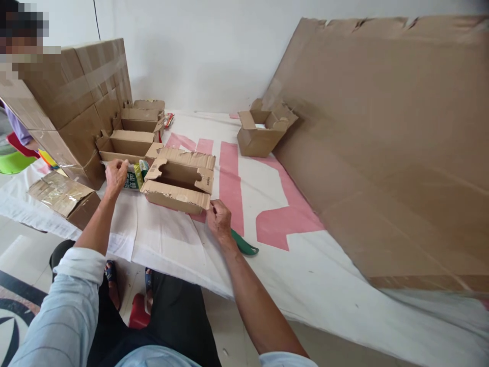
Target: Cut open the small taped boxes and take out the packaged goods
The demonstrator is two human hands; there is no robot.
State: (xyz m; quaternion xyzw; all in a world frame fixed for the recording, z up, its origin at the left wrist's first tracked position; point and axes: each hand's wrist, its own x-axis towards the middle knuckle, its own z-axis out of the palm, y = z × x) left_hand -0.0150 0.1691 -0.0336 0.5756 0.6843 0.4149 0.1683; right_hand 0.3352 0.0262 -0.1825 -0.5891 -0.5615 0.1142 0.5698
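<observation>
My left hand (116, 176) is closed on the edge of a green plastic packet (132, 178) with white print and a yellow-green strip. The packet lies left of an open cardboard box (175, 201), whose flaps are folded outward. At the near right corner of this box, my right hand (219, 219) has its thumb and fingers pinched on the cardboard. A curved green object (246, 245), perhaps a tool handle, lies beside my right wrist, partly hidden by it. What the box holds is out of sight.
More open boxes (132, 145) stand in a row at the back left, beside stacked cartons (76, 92). A closed carton (63, 196) lies near the left edge. Another open box (255, 137) sits by a large cardboard sheet (389, 137) on the right. One person is at the far left.
</observation>
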